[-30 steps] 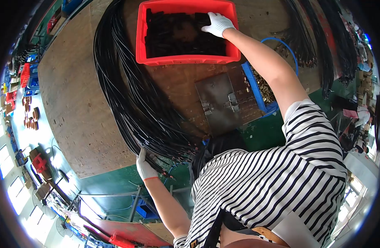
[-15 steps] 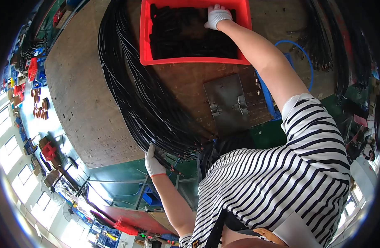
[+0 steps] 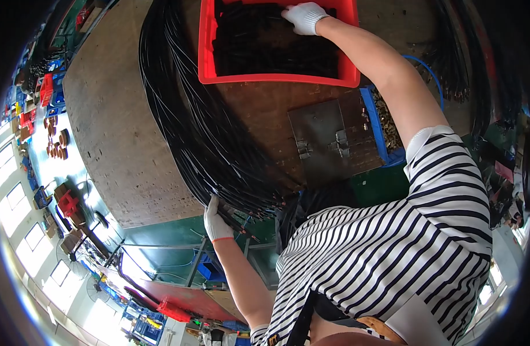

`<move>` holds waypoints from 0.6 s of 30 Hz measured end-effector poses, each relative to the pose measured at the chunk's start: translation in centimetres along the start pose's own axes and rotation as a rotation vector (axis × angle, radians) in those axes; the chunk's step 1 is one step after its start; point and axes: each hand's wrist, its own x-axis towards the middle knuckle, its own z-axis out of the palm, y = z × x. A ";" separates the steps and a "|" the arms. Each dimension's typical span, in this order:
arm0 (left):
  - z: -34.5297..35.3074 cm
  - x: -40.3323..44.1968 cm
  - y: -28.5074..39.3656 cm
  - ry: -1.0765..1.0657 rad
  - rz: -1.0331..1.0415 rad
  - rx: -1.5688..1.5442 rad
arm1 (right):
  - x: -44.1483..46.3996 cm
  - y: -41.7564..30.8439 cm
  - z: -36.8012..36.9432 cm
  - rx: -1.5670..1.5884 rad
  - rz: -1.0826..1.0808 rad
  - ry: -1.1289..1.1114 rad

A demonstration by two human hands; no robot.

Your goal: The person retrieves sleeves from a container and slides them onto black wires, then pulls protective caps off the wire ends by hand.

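Wooden tabletop [image 3: 115, 115] bears black cables [image 3: 218, 167] against the left hand [image 3: 216, 222].

The gloved right hand [image 3: 304, 17] was far from the striped shirt [image 3: 386, 242], its arm [image 3: 386, 66] stretched out; the gloved left hand [image 3: 217, 221] was closer.

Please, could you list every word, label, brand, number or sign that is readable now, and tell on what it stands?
Readable texts: none.
Small yellowish mark by the striped shirt, at the bottom picture edge: perhaps lettering, too small to read.
Red bin, black cables and metal plate: no text that I can make out.
Background boxes: too small and blurred to tell.
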 end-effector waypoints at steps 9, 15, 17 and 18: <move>0.4 0.0 -0.4 -0.005 -0.003 -0.010 | -0.1 -0.2 0.2 0.756 0.357 0.191; 0.1 0.2 -0.3 0.011 -0.008 -0.007 | 4.7 -1.9 2.5 0.695 0.365 0.299; -0.1 0.2 -0.4 0.001 0.005 0.006 | 4.3 -3.7 0.3 0.630 0.374 0.217; -0.1 0.2 -0.3 -0.005 0.012 0.011 | 4.6 -4.1 0.5 0.587 0.353 0.226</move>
